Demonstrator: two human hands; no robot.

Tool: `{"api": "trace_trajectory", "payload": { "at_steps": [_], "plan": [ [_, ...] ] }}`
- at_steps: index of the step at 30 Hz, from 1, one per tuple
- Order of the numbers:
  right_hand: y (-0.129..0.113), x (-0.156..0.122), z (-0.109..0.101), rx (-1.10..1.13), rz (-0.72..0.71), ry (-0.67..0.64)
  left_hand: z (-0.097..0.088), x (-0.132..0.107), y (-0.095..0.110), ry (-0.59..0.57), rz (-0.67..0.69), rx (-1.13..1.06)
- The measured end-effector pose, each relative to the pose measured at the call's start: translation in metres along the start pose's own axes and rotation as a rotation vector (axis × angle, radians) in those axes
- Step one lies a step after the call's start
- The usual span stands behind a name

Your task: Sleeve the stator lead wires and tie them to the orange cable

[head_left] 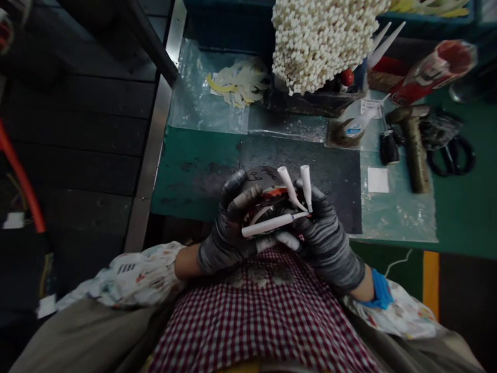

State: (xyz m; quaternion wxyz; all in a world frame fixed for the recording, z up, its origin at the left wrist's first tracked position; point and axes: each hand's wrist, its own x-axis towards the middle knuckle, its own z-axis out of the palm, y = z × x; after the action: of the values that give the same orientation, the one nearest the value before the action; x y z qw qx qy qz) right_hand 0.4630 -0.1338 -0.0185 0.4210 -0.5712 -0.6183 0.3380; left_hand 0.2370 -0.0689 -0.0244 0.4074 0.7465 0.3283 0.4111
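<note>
Both hands wear grey striped gloves with pale fingertips. Between them, at the table's front edge, they hold a motor stator (275, 192) with reddish-copper windings and a dark rim bearing handwriting. My left hand (229, 233) wraps its left side. My right hand (328, 241) grips the right side, its fingers close to the ends of the leads. Three white sleeves stick out there: one sleeve (267, 226) lies across the front, while a second sleeve (287, 184) and a third sleeve (306, 186) point away from me. The fingers hide much of the stator.
A dark mat (310, 160) covers part of the green table (186, 171). Behind it are pale strips (243, 85) and a large bundle of thin white tubes (322, 44). On the right lie a glue bottle (359, 125), screwdriver (388, 145), hammer (414, 150), scissors (452, 158) and red can (427, 75).
</note>
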Motion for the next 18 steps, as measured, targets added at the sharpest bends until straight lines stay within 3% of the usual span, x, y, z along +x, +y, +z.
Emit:
{"api": "trace_trajectory", "payload": {
  "at_steps": [3, 7, 12, 18],
  "plan": [
    [0.006, 0.011, -0.024, -0.174, -0.243, -0.06, -0.004, 0.016, 0.005, -0.063, 0.063, 0.099],
    [0.008, 0.025, -0.042, -0.289, -0.358, -0.128, -0.008, 0.032, 0.013, -0.142, 0.084, 0.142],
    [0.009, 0.027, -0.044, -0.301, -0.411, -0.19, -0.006, 0.042, 0.021, -0.221, 0.126, 0.198],
    [-0.001, 0.007, -0.022, -0.435, -0.281, 0.02, -0.003, 0.044, 0.02, -0.192, 0.178, 0.199]
  ]
}}
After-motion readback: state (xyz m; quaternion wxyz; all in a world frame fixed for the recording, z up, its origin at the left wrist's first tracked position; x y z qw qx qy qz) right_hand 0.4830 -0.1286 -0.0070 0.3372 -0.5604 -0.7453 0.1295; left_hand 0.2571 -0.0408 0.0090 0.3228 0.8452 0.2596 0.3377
